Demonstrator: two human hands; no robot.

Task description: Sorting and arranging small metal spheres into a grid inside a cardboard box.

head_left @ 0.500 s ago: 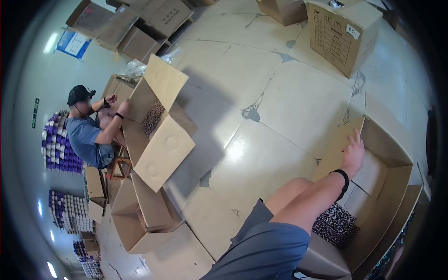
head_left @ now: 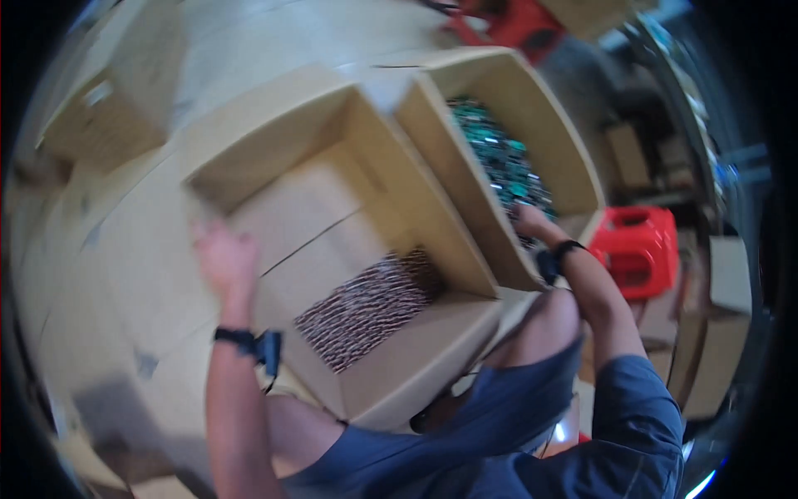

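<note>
My left hand [head_left: 226, 258] is at the left edge of a large open cardboard box [head_left: 432, 195]. It is blurred, but its fingers look apart with nothing in them; whether it touches the edge I cannot tell. A patch of dark-and-white speckled small pieces [head_left: 370, 308], laid in tight rows, covers the near end of that box's floor. My right hand [head_left: 534, 223] reaches into a second cardboard box [head_left: 553, 125] on the right, against a heap of shiny green and dark small pieces [head_left: 495, 154]. Its fingertips are hidden among them.
A red plastic stool [head_left: 636, 249] stands right of the second box, and another red stool [head_left: 507, 29] is beyond it. A closed-looking carton [head_left: 116, 108] sits at the far left. More cardboard [head_left: 715, 333] lies at the right.
The view has swung round to the right, so the co-worker is out of sight. Both boxes now lie centrally, and my right arm has come into view, reaching into the right-hand box.
</note>
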